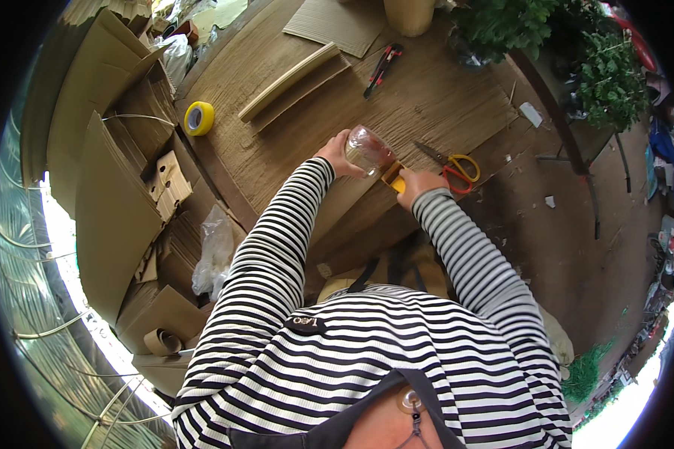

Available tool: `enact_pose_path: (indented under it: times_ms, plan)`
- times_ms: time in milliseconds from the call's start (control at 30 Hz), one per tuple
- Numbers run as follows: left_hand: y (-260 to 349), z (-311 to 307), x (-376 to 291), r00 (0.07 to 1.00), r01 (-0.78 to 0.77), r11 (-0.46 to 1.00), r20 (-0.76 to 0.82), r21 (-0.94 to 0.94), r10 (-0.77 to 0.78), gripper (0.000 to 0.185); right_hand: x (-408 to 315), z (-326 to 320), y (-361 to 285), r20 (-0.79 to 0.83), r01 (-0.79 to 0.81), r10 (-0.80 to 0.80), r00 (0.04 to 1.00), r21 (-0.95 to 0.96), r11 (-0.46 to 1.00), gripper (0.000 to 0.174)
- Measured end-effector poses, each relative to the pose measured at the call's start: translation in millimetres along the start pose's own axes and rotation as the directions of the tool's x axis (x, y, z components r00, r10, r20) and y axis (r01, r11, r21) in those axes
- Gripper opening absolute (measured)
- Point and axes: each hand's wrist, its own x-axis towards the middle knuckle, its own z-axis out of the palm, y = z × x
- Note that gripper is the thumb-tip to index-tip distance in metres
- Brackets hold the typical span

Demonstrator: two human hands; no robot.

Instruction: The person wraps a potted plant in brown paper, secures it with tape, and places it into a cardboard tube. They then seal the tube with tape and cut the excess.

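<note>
My left hand (338,154) is closed around a clear plastic container (369,147), tilted above a cardboard sheet (292,163) on the table. In my right hand (420,185) is a small yellow tool (395,178). Its front end meets or overlaps the container's right end; whether they touch cannot be told. My fingers hide the rest of the tool, so its kind is unclear. Just right of that hand lie scissors (447,163) with one red and one yellow handle loop, blades towards the upper left.
A utility knife (382,72), a folded corrugated cardboard strip (292,83) and a yellow tape roll (199,118) lie farther out. Cardboard pieces (104,224) and a plastic bag (210,252) crowd the left. Green foliage (612,84) stands at upper right.
</note>
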Motion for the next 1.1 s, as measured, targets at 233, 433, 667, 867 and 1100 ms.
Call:
enact_pose_path:
  times_ms: [233, 433, 667, 867, 1100]
  plan:
    - [27.6, -2.7, -11.2, 0.98, 0.088, 0.972, -0.194, 0.219, -0.045, 0.119, -125.8, 42.6, 99.0, 0.041, -0.156, 0.151, 0.988, 0.169, 0.973, 0.062]
    - [86.7, 19.6, -27.5, 0.972, 0.096, 0.932, -0.235, 0.35, -0.012, 0.091, -203.7, 51.2, 152.1, 0.159, -0.24, 0.205, 0.966, 0.241, 0.941, 0.062]
    - [-52.6, -2.5, 81.0, 0.985, -0.095, 0.85, 0.073, -0.518, 0.155, 0.099, -263.7, 68.7, 205.8, 0.036, -0.286, 0.292, 0.956, 0.35, 0.892, 0.062]
    - [-49.4, -26.8, 105.3, 0.923, 0.363, 0.662, 0.352, -0.656, -0.156, 0.101, -311.9, 93.4, 240.6, -0.013, -0.39, 0.44, 0.898, 0.438, 0.81, 0.06]
    - [-76.4, -8.3, 90.0, 0.852, -0.08, 0.819, -0.388, 0.568, 0.352, 0.119, -325.2, 124.3, 260.2, -0.049, -0.435, 0.524, 0.85, 0.497, 0.751, 0.066]
